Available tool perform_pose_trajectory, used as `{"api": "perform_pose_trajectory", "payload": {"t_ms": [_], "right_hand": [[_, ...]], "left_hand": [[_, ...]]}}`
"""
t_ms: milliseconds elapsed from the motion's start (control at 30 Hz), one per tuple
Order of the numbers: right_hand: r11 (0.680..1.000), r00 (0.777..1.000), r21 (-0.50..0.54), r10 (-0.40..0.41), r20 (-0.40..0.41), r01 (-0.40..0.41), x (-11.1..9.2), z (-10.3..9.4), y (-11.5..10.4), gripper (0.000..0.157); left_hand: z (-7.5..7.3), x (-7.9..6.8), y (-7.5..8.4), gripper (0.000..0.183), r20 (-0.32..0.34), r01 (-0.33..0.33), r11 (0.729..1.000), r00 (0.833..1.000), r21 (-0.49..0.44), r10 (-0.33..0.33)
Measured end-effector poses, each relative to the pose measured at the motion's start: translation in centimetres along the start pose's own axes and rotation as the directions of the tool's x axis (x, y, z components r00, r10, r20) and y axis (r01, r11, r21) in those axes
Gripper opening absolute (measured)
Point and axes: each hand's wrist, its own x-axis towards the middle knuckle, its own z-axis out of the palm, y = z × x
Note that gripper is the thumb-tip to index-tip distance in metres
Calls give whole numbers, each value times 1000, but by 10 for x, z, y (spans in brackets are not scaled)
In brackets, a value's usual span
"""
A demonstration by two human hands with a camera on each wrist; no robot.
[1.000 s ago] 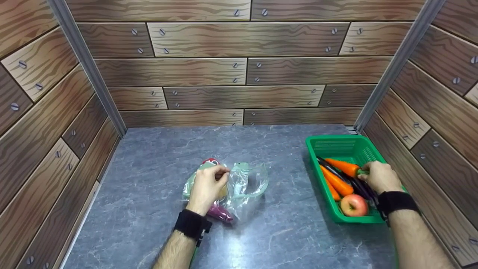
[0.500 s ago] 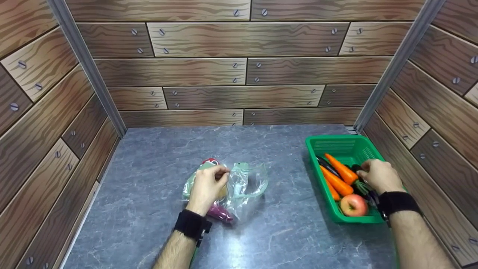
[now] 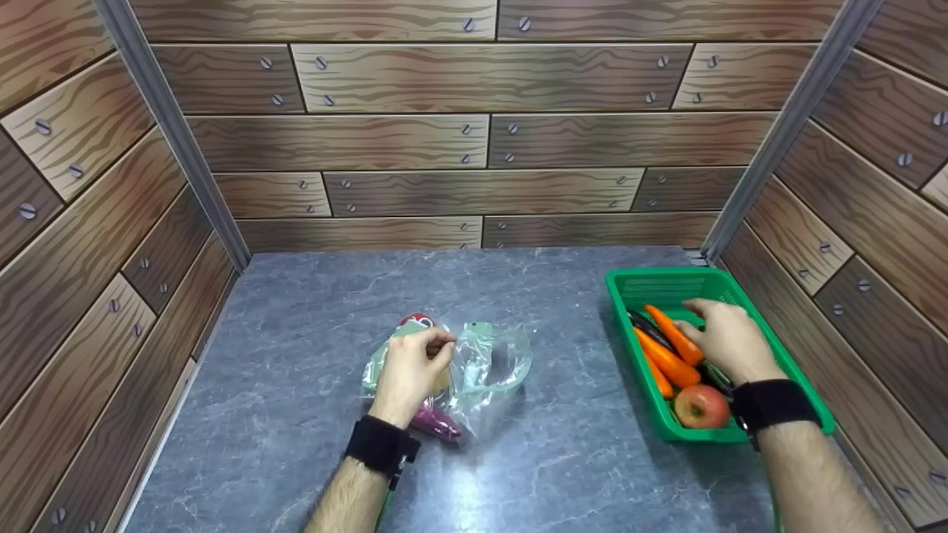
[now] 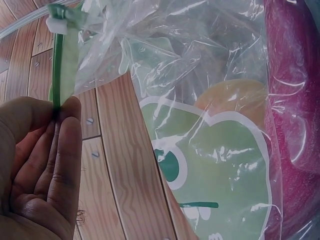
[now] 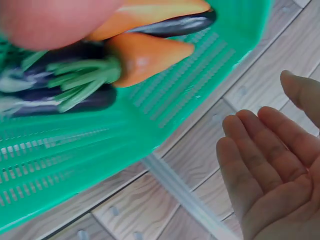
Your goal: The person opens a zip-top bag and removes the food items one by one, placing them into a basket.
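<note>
My left hand (image 3: 407, 370) pinches the green zip edge (image 4: 57, 75) of a clear plastic zip bag (image 3: 485, 377), whose mouth gapes to the right. Through the film show a long magenta thing (image 4: 295, 100) and a tan rounded thing (image 4: 235, 97), beside a printed green cartoon face (image 4: 225, 155). My right hand (image 3: 733, 340), fingers loosely bent and thumb apart, hovers over the green basket (image 3: 663, 285) and holds nothing. In the basket lie orange carrots (image 3: 670, 333), dark eggplants (image 5: 65, 95) and a red-yellow apple (image 3: 702, 409). The right hand partly covers the contents in the head view.
The basket stands at the right of the grey marbled table (image 3: 318, 296), close to the right wall (image 3: 852, 296). Wood-print panels (image 3: 474, 141) enclose the back and both sides, with metal posts (image 3: 178, 141) at the corners.
My right hand let go of the top carrot, which now lies further toward the front of the basket, then lifted and shifted left. The left hand and the bag stayed put.
</note>
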Motion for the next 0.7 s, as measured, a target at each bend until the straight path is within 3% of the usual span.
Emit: {"api": "perform_pose_trajectory", "payload": {"t_ms": [333,700], "right_hand": [[996,995,23,-91,-28,92,-1,1,-45,57],[986,986,27,-164,-36,165,-6,18,-87,53]], "left_hand": [[-1,-1,0,10,-5,9,1000,1000,-9,-9],[-3,-1,4,11,-4,13,1000,1000,-3,-13]]}}
